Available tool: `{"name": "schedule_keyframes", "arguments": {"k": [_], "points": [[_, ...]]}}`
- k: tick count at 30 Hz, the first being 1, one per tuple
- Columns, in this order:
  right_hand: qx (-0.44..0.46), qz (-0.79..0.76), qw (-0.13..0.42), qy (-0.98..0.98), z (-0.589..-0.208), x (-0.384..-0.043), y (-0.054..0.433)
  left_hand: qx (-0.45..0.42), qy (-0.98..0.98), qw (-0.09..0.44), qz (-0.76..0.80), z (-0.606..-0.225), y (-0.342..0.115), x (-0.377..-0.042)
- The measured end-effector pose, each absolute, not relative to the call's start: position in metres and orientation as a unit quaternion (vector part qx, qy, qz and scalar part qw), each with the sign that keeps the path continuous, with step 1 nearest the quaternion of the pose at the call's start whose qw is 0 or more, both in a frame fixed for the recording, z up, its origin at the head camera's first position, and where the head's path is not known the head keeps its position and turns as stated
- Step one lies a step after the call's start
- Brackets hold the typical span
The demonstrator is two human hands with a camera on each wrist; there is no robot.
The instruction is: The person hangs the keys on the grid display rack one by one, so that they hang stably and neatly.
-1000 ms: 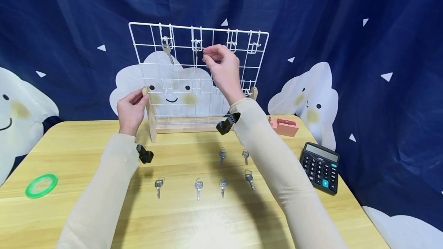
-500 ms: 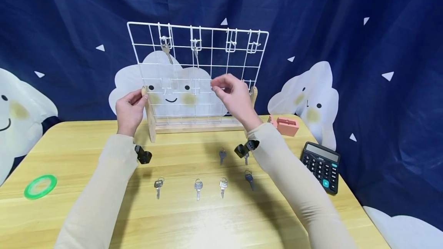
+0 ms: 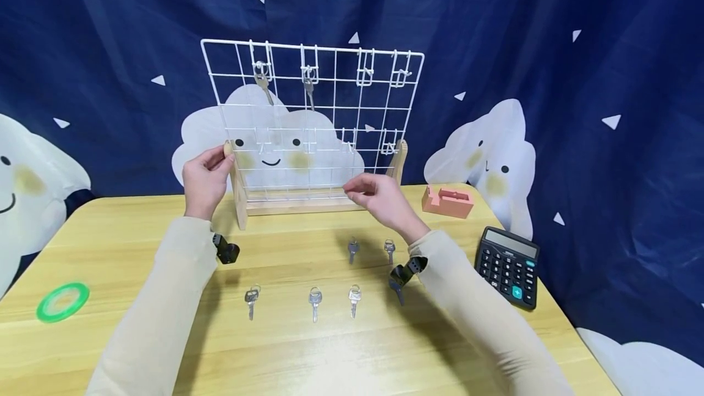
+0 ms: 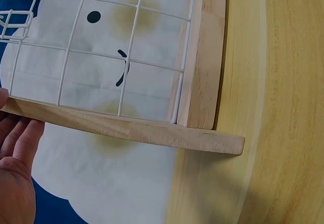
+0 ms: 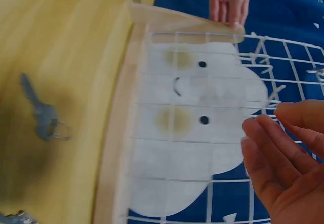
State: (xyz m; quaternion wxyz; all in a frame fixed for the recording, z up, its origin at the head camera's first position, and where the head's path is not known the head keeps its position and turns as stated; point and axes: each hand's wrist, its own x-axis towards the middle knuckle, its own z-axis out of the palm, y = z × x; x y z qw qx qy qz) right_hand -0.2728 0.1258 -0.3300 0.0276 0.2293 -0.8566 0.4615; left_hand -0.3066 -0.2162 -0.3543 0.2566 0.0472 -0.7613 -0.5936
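My left hand [image 3: 206, 179] pinches the top of the left wooden post [image 3: 239, 194] of a white wire grid rack [image 3: 335, 106]; the left wrist view shows its thumb and fingers on either side of the post [image 4: 126, 128]. In front of the rack's lower right part, my right hand [image 3: 385, 203] is in the air with loosely bent fingers and nothing in them. Two keys hang from upper hooks: one key [image 3: 264, 87] at the left and another key [image 3: 309, 91] beside it. Below the right hand, a key [image 3: 353, 250] lies on the table.
Several more keys with rings lie on the wooden table [image 3: 297, 353], among them a key [image 3: 251, 302] at the left. A pink tape dispenser [image 3: 448, 202] and black calculator [image 3: 507, 266] are at the right. A green ring [image 3: 63, 302] lies at the left.
My right hand has moved down and slightly right, from beside the second hanging key to low before the rack. That key swung slightly. The left hand keeps its hold on the post.
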Motion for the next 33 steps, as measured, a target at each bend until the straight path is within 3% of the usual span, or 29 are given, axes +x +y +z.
{"name": "schedule_keyframes", "arguments": {"k": [18,33], "points": [[0.208,0.373,-0.086,-0.900,-0.393,-0.282,0.142,0.040,-0.759,0.278,-0.587,-0.358,-0.215,-0.309],[0.209,0.286,-0.105,-0.929,-0.417,-0.289,0.131,0.047,-0.772,0.270,-0.573,-0.357,-0.216,-0.309]]}}
